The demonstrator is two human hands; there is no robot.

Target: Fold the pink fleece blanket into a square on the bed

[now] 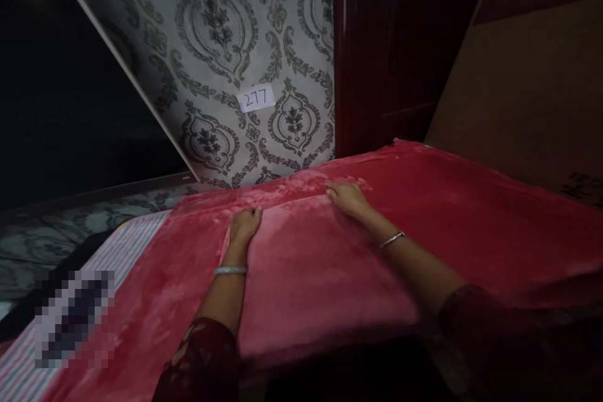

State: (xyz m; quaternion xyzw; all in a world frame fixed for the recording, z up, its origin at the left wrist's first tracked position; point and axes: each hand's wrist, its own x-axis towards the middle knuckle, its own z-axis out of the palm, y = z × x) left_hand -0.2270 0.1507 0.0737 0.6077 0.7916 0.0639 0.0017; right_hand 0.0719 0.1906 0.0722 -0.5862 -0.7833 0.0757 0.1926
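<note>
A red plush blanket [452, 213] with paler patterned patches is spread out in front of me. Over its middle lies a smooth pink layer of blanket [301, 282], its far edge running between my hands; I cannot tell whether it is a fold of the same blanket. My left hand [245, 224], below a pale bangle [230, 270], is closed at the far left corner of the pink layer. At that layer's far right corner, my right hand [348, 199] has its fingers bent down and pinched on the edge. A silver bangle [392, 239] circles the right wrist.
Striped cloth [127, 245] shows beneath the blanket at the left. A large dark screen [70, 88] leans in from the left. Behind are patterned wallpaper [217, 31] with a paper marked 277 [257, 98], a dark red panel [377, 44] and a big cardboard box [532, 81] at right.
</note>
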